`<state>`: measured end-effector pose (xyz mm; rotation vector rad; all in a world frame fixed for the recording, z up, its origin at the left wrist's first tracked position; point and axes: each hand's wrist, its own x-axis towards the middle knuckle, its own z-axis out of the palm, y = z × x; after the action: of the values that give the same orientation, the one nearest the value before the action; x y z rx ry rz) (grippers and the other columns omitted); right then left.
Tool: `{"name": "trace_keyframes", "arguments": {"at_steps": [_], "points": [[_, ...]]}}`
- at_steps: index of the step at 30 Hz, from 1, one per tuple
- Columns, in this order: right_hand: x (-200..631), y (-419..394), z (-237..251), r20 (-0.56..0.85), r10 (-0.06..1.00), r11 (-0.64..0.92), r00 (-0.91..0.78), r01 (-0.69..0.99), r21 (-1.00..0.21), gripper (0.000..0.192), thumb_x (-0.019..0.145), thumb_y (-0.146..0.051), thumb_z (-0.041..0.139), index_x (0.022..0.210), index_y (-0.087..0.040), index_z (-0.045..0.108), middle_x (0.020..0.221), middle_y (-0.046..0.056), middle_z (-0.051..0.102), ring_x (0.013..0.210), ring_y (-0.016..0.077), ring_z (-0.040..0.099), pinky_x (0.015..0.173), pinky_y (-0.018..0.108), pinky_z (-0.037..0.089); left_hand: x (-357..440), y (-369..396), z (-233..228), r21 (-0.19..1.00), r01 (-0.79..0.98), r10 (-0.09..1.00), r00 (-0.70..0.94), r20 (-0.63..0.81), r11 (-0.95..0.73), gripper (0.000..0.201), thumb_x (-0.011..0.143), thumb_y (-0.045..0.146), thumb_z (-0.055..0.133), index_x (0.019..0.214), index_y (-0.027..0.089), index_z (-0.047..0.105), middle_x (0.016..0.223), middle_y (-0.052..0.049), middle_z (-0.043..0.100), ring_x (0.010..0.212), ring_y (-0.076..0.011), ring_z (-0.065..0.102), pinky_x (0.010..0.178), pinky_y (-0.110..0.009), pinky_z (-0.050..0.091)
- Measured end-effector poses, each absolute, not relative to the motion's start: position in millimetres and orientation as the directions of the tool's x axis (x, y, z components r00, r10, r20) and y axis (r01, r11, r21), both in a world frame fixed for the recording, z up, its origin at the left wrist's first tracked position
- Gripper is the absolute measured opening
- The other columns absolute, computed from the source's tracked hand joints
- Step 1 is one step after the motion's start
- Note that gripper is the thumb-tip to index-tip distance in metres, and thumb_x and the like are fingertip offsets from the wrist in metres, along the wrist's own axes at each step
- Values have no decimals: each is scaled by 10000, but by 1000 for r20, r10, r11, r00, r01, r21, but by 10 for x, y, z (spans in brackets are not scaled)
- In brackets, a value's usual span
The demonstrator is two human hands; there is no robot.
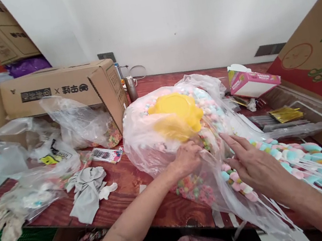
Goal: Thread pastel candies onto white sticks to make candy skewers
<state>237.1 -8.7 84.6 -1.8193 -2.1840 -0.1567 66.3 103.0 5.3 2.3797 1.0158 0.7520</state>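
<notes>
Grey gloves [87, 189] lie left on table [128, 180], off hands. My left hand [188, 158] curled inside clear bag [164, 136], fingers closed in pastel marshmallows; what it grips, cannot tell. Right hand [255, 168] open, flat on skewered marshmallows [292, 157], steadying row. Pink box [252, 81] far right.

Legible marks, this frame: the brown cardboard box lying on its side [59, 90] to my left carries black print, upside down from where I stand: a framed logo, an "×", then characters I cannot read. The small white barcode label [106, 154] on the red wooden table [134, 183] shows bars only; digits too small
</notes>
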Motion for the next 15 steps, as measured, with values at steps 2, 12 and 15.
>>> {"name": "trace_keyframes", "arguments": {"at_steps": [2,12,15], "points": [[2362,167,935,311,923,289,-225,941,-177,600,982,-281,404,1562,-234,257,1426,167,513,922,253,690,783,421,565,817,989,43,573,450,706,602,373,-685,248,770,98,539,885,161,750,916,-70,684,866,-199,624,845,-341,532],[2482,1848,784,282,928,28,244,708,-706,444,937,-391,528,1319,-174,591,1241,148,654,1069,285,641,1004,478,457,1204,729,-37,471,511,681,653,332,-720,229,845,239,584,1011,168,726,1155,-131,553,1146,-297,500,900,-446,521],[2553,2065,597,256,926,25,278,631,-775,366,960,-415,572,1230,-172,615,1235,109,641,1080,241,632,965,470,502,1234,731,-47,434,508,663,644,382,-744,319,912,421,562,977,155,727,1221,-140,533,1193,-293,478,972,-451,495]]}}
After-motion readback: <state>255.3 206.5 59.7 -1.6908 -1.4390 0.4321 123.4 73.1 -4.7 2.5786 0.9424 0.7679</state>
